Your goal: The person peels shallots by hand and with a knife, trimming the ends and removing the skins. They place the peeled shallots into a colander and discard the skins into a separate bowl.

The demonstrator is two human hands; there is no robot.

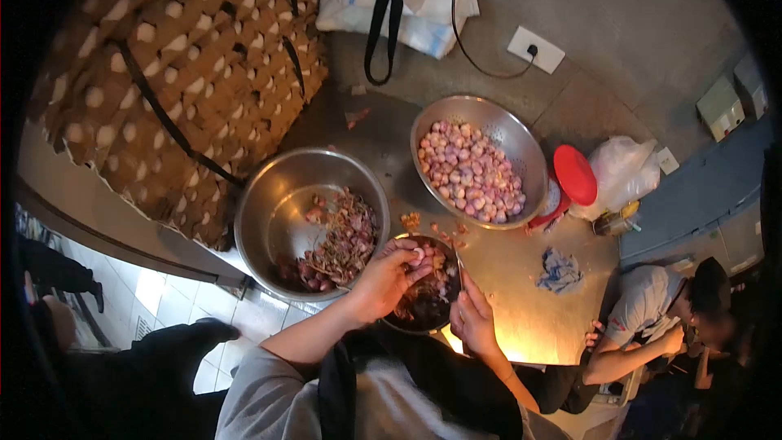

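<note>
My left hand (384, 279) pinches a pale pink shallot (418, 256) between its fingertips. My right hand (475, 315) is closed around a small knife (460, 264), its thin blade pointing up beside the shallot. Both hands are above a dark bowl (415, 329) with brown skins and some shallots in it. To the left stands a wide steel basin (273, 204) of dry, unpeeled shallots (350, 236) with stringy tops. Farther back, a steel colander (528, 147) holds many peeled pink shallots (472, 171).
Stacked brown cartons (179, 98) tied with black straps rise at the left. Right of the colander are a red round lid (575, 175), a plastic bag (623, 175) and a crumpled blue-white cloth (560, 270). Another person (643, 318) sits at the right. Loose skins lie on the metal table (497, 269).
</note>
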